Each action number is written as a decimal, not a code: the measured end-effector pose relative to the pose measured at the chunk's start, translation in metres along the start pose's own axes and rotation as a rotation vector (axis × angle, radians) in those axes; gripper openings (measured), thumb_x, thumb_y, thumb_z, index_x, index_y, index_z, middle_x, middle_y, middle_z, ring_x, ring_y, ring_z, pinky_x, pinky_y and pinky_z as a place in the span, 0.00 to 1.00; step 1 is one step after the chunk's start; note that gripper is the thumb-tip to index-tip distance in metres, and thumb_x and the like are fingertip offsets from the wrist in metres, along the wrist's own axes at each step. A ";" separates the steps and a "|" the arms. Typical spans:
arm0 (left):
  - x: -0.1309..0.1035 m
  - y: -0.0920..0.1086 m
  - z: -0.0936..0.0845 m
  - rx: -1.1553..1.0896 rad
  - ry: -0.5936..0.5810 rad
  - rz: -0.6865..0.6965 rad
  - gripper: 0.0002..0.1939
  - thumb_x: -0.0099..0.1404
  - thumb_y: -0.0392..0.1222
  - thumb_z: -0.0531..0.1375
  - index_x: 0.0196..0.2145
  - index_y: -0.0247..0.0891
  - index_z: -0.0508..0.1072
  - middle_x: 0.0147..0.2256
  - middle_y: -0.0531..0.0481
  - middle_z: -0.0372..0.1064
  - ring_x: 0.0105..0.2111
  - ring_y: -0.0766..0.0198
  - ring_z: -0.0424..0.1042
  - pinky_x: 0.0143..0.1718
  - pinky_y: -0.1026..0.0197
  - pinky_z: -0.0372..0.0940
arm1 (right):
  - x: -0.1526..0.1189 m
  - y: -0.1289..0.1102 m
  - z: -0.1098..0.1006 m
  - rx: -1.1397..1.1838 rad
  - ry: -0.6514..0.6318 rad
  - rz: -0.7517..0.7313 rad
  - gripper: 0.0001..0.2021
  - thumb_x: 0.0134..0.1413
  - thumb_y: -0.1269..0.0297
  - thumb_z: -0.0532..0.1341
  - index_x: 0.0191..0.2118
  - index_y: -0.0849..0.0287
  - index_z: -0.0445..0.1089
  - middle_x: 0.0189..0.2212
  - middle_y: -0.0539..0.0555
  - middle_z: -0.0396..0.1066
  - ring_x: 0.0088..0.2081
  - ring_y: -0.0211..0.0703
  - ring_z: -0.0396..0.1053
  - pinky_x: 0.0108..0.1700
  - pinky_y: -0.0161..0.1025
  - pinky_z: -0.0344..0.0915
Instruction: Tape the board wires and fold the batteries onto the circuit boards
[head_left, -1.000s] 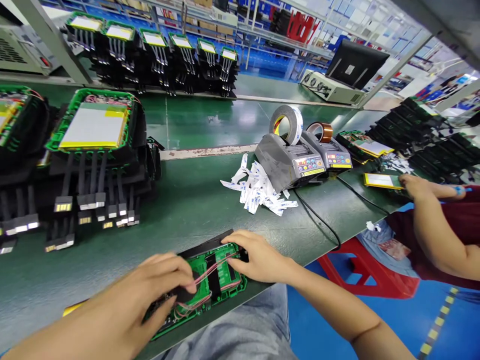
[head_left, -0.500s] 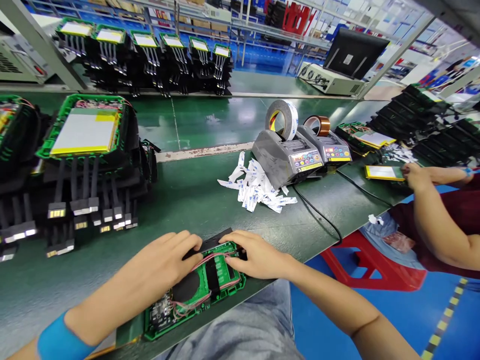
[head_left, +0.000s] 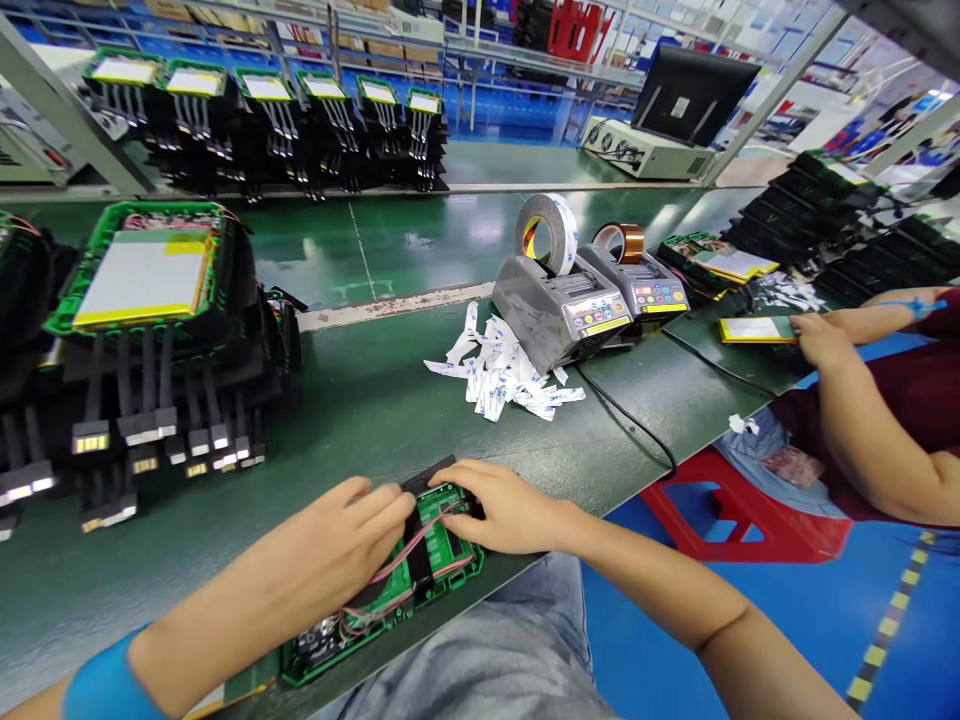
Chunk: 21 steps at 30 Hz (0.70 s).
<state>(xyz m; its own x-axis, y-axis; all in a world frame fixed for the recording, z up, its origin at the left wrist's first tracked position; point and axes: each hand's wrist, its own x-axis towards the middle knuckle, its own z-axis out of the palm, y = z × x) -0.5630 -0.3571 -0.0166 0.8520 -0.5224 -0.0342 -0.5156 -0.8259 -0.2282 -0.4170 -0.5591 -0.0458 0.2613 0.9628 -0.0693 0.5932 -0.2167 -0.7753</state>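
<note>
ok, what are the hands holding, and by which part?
Right hand: the open green casing, by its right end. Left hand: over the casing, grip can't be told.

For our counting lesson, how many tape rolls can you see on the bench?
2. The grey-white roll sits on the nearer dispenser; the brown roll sits on the farther dispenser. Others may be hidden.

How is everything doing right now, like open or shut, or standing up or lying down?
Green case: open, insides showing.
Pink wires: exposed inside the case.
Left hand: fingers bent over the case.
Right hand: touching the case's right end.
Grey tape roll: standing upright.
Brown tape roll: upright too.
White strips: loose in a heap.
Monitor: back turned, screen hidden.
Red stool: occupied.
</note>
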 end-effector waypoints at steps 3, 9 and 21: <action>-0.032 -0.013 0.008 -0.242 0.074 -0.342 0.15 0.74 0.38 0.46 0.38 0.42 0.73 0.41 0.51 0.66 0.40 0.62 0.69 0.43 0.58 0.65 | -0.001 0.001 -0.001 0.005 -0.014 0.008 0.19 0.62 0.65 0.62 0.58 0.62 0.67 0.53 0.59 0.72 0.54 0.49 0.70 0.58 0.44 0.67; -0.073 -0.024 0.022 -0.498 0.221 -0.857 0.24 0.73 0.63 0.44 0.41 0.43 0.68 0.44 0.51 0.61 0.48 0.55 0.67 0.49 0.52 0.67 | -0.002 0.002 0.001 0.010 -0.001 0.023 0.19 0.62 0.65 0.63 0.58 0.60 0.67 0.53 0.58 0.73 0.54 0.49 0.71 0.57 0.45 0.67; -0.023 0.005 0.012 -0.691 0.118 -0.566 0.12 0.72 0.55 0.52 0.42 0.47 0.69 0.43 0.51 0.74 0.44 0.57 0.71 0.49 0.52 0.63 | 0.000 0.004 0.000 0.020 0.014 0.001 0.19 0.61 0.61 0.65 0.57 0.57 0.69 0.51 0.56 0.74 0.50 0.47 0.73 0.54 0.42 0.68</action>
<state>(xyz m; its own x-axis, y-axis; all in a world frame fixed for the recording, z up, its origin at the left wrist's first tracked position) -0.5845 -0.3466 -0.0287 0.9998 0.0142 0.0139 0.0063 -0.8895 0.4569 -0.4146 -0.5595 -0.0488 0.2724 0.9602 -0.0609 0.5776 -0.2139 -0.7878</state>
